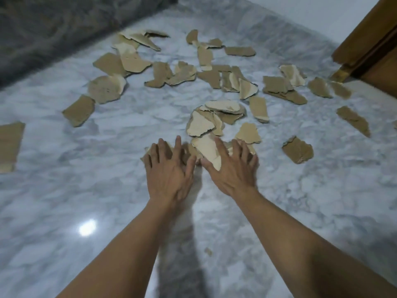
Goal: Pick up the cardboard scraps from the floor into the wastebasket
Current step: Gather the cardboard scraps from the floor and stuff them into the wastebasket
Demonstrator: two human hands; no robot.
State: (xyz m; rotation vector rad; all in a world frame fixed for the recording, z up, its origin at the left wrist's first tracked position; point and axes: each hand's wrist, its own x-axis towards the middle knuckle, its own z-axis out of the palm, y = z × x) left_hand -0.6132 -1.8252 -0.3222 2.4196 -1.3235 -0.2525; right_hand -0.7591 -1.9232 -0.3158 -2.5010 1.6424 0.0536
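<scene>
Several torn brown and pale cardboard scraps lie scattered over the white marble floor (120, 203). A small heap of scraps (207, 150) sits right in front of me. My left hand (169, 171) lies flat on the left side of this heap with fingers spread. My right hand (232, 168) lies beside it, fingers spread over the heap, with a pale scrap poking up between thumb and forefinger. Another pile (214, 119) sits just beyond. No wastebasket is in view.
A dark patterned piece of furniture or fabric (53, 29) runs along the far left. A wooden door and frame (369, 44) stand at the far right. A large cardboard piece (9, 147) lies at the left edge, and a tiny crumb (208, 251) sits between my forearms.
</scene>
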